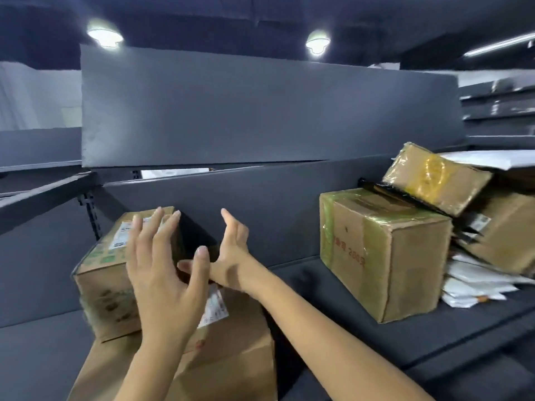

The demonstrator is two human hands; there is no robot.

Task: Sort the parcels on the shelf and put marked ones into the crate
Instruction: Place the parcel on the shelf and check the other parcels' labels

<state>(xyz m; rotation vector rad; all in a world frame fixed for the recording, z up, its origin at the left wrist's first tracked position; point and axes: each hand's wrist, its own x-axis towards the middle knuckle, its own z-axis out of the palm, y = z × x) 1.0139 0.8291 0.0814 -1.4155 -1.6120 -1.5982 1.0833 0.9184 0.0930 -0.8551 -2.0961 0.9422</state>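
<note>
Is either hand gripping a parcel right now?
No, the left hand and right hand are both open, fingers straight, by the labelled box.

1. The dark grey metal shelf (pixel 333 285) is showing one plain, even tone.
2. The small brown cardboard box (pixel 107 273) is carrying green printed motifs and a white label.
3. The cube-shaped brown cardboard box (pixel 405 270) is wearing yellow-green tape bands and red print.
4. The flat brown cardboard parcel (pixel 434 180) is showing a yellow tape patch.
5. The flat white plastic mailers (pixel 474 287) are showing no pattern.
</note>
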